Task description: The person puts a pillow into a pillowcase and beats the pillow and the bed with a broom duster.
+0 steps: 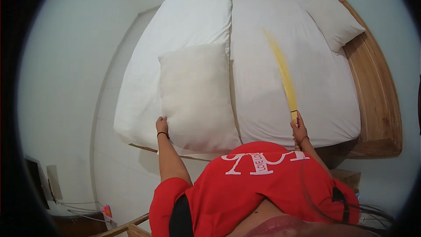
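A large off-white pillow (pixel 195 98) lies on the near left half of the bed. At the pillow's lower left edge, my left hand (pixel 162 125) is closed, with its fingers on the fabric. A hand broom with long yellow bristles (pixel 283 68) is in my right hand (pixel 299 131), whose fingers wrap around its handle. The bristles reach away from me over the white sheet (pixel 254 79) and blur toward their tip. Part of the handle is hidden by the fingers.
A folded white cover (pixel 193 17) lies over the bed's left half. Another pillow (pixel 335 17) leans by the wooden headboard (pixel 377 74) on the right. A dark screen (pixel 36 182), cables and a wooden piece of furniture (pixel 81 226) stand at lower left.
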Available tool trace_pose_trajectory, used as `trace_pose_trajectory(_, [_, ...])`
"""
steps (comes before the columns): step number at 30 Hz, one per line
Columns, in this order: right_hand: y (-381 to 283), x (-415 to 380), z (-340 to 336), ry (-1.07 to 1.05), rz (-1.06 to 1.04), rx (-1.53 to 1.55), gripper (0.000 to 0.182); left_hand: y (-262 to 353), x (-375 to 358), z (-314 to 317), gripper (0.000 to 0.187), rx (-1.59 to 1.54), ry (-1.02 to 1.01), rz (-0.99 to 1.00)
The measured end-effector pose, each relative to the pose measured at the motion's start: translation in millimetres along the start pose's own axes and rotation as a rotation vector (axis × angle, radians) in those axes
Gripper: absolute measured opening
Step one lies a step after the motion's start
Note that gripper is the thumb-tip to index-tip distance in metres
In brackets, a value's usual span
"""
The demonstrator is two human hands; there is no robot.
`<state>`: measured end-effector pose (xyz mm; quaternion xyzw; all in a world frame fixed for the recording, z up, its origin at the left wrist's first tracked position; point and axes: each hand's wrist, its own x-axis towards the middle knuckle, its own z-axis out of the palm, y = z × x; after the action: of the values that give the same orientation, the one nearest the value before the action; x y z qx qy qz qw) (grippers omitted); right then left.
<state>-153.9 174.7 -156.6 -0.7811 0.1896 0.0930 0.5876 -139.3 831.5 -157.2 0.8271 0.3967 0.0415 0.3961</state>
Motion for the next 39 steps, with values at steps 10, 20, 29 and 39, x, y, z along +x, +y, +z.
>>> trace_pose_trajectory(10, [-10, -7, -61, 0.032, -0.064, 0.159, 0.065, 256, -148, 9, 0.019, -0.566, 0.194, 0.749])
trace_pose_trajectory(20, [1, 14, -167, 0.022, -0.277, 0.055, 0.07, 280, -286, 184, 0.005, 0.253, -0.117, 1.223])
trace_pose_trajectory(29, [-12, 26, -243, 0.066, -0.475, -0.006, 0.07, 156, -391, 365, 0.008, 0.691, -0.347, 1.221])
trace_pose_trajectory(39, [80, 99, -279, -0.083, -0.313, -0.478, 0.065, -13, -414, 395, 0.029, 0.745, -0.702, 0.54])
